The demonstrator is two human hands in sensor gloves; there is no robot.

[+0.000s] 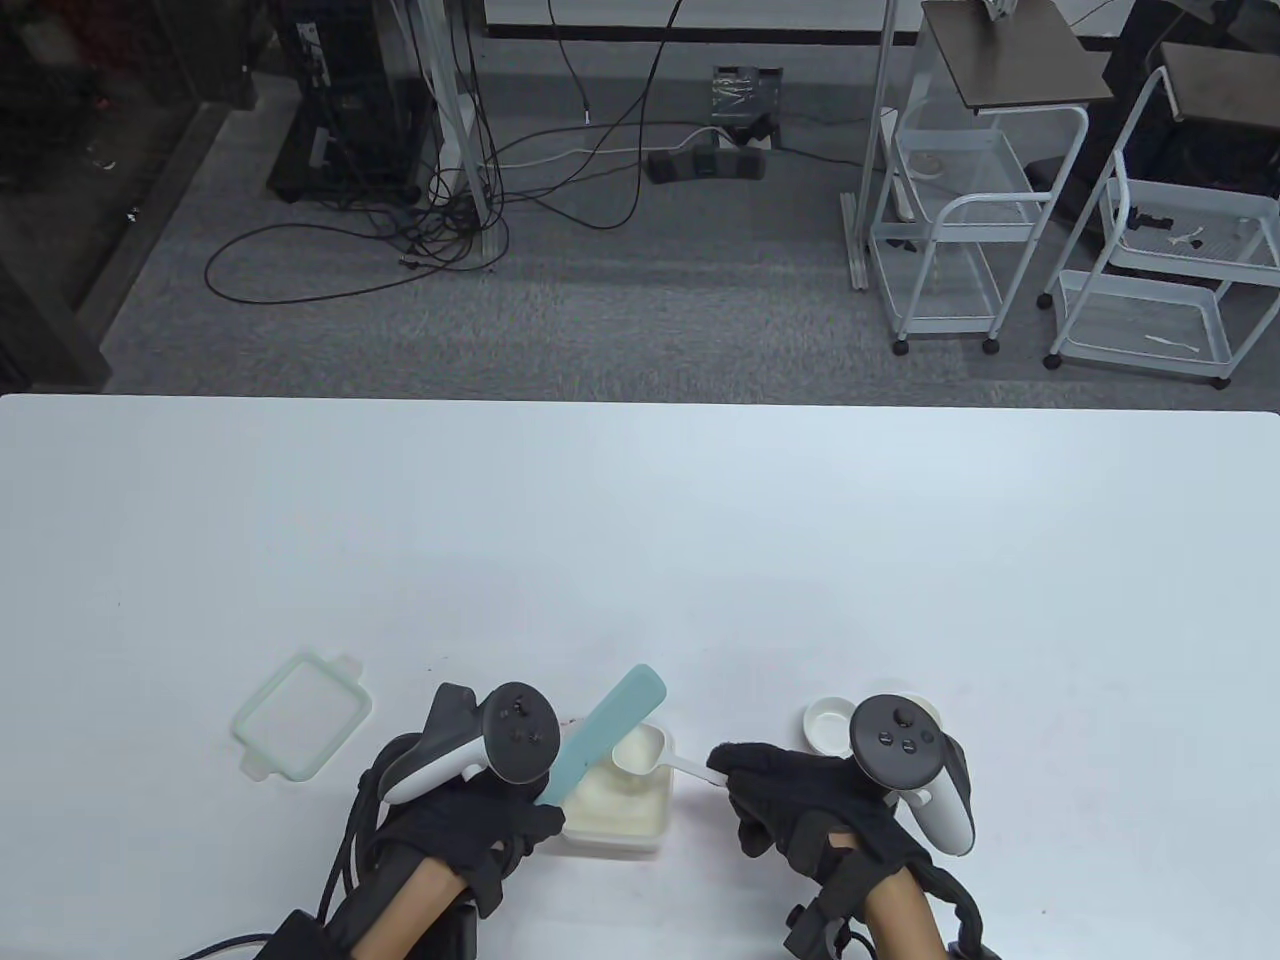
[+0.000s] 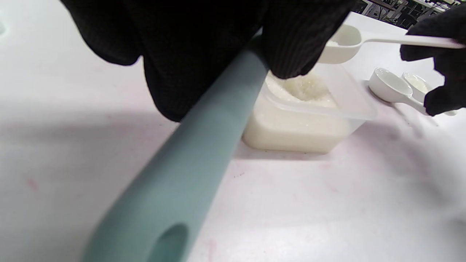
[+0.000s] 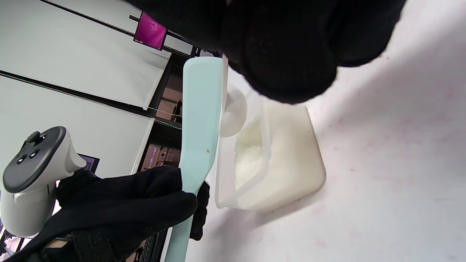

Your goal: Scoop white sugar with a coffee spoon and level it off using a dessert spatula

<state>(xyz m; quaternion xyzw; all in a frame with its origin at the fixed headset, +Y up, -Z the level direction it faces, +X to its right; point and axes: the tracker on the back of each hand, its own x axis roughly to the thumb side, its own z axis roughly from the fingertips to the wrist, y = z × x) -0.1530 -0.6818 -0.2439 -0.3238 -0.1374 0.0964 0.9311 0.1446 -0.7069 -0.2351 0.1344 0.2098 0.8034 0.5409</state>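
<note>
Table view: my right hand (image 1: 800, 805) pinches the handle of the spoon (image 1: 640, 750), holding its bowl over the tub (image 1: 620, 800) of sugar so anything scraped off should drop back in. My left hand (image 1: 480, 815) grips the spatula (image 1: 605, 735), its blade angled across the tub's far-left corner, just beside the spoon and poised, I judge, for the levelling pass. The lid (image 1: 300, 730) lies on the counter (image 1: 640, 520) well left of the tub; small white cups (image 1: 830, 725) sit to its right.

Left wrist view: my fingers (image 2: 298, 43) are closed round the spatula shaft (image 2: 204, 145); sugar (image 2: 302, 89) is heaped inside the tub, the spoon above its rim.

Right wrist view: the blade (image 3: 202, 120) stands beside the spoon's bowl (image 3: 233, 112); whether they touch I cannot tell.
</note>
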